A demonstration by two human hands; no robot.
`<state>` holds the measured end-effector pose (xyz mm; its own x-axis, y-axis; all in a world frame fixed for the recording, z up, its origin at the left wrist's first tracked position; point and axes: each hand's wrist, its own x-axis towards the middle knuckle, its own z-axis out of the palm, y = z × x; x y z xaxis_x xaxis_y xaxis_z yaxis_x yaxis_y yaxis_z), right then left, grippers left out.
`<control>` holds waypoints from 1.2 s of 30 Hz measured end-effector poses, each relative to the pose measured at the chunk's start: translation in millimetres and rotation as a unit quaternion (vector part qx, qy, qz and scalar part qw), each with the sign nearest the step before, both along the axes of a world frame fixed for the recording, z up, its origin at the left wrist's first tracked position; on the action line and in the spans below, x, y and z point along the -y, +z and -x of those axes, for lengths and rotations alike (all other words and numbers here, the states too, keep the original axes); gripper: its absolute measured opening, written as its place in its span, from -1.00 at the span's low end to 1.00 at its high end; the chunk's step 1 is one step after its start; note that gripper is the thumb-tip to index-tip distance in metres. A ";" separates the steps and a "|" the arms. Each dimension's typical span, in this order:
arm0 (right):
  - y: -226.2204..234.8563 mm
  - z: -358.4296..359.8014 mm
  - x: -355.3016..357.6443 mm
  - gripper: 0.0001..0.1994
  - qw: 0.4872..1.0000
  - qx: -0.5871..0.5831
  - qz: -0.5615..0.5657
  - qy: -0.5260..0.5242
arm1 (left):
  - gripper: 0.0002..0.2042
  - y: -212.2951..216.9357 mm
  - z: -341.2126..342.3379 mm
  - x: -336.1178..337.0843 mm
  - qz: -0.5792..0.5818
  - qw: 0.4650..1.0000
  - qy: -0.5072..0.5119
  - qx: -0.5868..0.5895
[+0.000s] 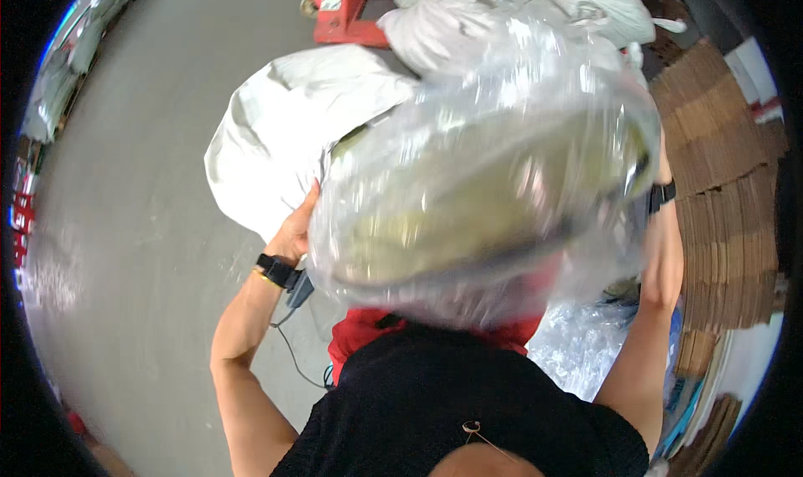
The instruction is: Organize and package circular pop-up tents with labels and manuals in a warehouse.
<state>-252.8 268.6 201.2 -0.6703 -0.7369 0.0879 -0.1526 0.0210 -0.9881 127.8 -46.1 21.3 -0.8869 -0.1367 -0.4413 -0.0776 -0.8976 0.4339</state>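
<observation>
A big clear plastic bag (pixel 468 201) is held up in front of my chest, blurred by motion. Inside it shows something olive-yellow with a dark edge, whose kind I cannot make out. My left hand (pixel 294 229) grips the bag's left side, its thumb up along the plastic and the other fingers mostly hidden. At the right side, my right hand (pixel 664 163) holds the bag's edge; its fingers are hidden behind the plastic. A white woven sack (pixel 276 134) lies just beyond my left hand, partly covered by the bag.
More stuffed white sacks (pixel 585 5) lie at the far side beside a red pallet jack (pixel 355 13). Stacks of flattened cardboard (pixel 723 251) line the right. Crumpled clear plastic (pixel 581 343) sits by my right arm. A cable (pixel 293 352) hangs near my left forearm over the grey floor (pixel 142 251).
</observation>
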 end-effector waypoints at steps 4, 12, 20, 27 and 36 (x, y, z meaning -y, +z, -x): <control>47.5 -39.3 -44.5 -0.76 0.940 -0.334 -0.026 -0.066 | -0.48 -68.8 72.1 -20.9 0.126 0.987 0.079 0.065; 7.0 -131.0 -131.9 -0.44 0.917 -0.094 0.160 -0.352 | -0.48 -8.0 139.1 -43.6 0.423 0.836 0.328 -0.123; -113.9 -66.3 -159.6 -0.46 0.841 0.105 0.369 -0.383 | -0.62 99.1 124.3 -29.0 0.676 0.632 0.357 -0.130; -159.4 -89.4 -131.8 -0.36 0.836 0.284 0.439 -0.166 | -0.80 195.3 109.9 -61.8 0.727 0.603 0.252 -0.212; -181.1 -111.0 -124.4 -0.46 0.824 0.351 0.395 -0.203 | -0.71 285.7 102.5 -150.5 0.704 0.681 0.144 -0.141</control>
